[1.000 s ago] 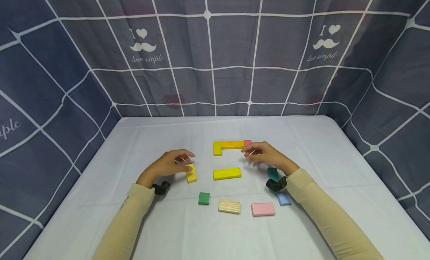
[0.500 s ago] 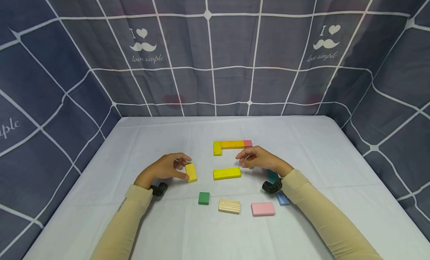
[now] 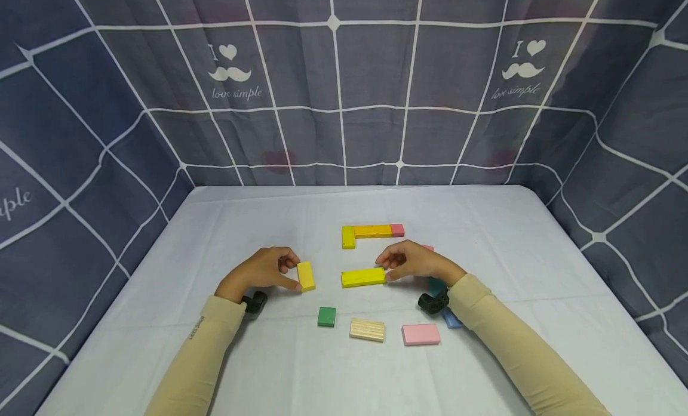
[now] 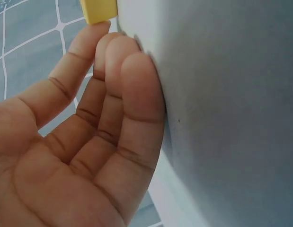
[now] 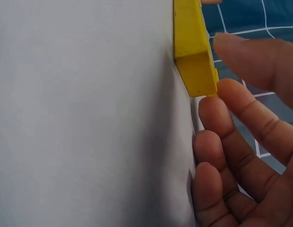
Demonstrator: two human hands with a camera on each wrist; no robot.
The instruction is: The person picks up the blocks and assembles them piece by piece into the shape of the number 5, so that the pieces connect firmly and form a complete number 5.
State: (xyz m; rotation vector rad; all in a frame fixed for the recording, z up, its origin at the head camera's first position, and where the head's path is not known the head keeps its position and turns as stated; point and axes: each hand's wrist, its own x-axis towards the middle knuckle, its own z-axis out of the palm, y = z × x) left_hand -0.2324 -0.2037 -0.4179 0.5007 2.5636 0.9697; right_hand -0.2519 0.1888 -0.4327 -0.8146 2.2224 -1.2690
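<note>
In the head view, my left hand (image 3: 267, 267) is at a short yellow block (image 3: 306, 276), thumb tip near its lower left corner and a forefinger near the upper left one. The left wrist view has a fingertip right at the end of that block (image 4: 100, 10). My right hand (image 3: 416, 262) is at the right end of a long yellow block (image 3: 363, 277). In the right wrist view the forefinger tip lies against the corner of this block (image 5: 196, 71), the thumb beside it, the other fingers bent near the cloth. Both blocks lie flat on the white cloth.
Farther back, a yellow block (image 3: 348, 237), an orange-yellow bar (image 3: 373, 231) and a pink square (image 3: 397, 230) form a row. Nearer lie a green block (image 3: 326, 316), a ridged wooden block (image 3: 367, 330) and a pink block (image 3: 421, 335). A blue block (image 3: 450, 319) is partly hidden by the right arm.
My right hand has come down and left from the far row to the long yellow block's end. My left hand has drawn slightly back and lowered beside the short yellow block. The blocks look unmoved.
</note>
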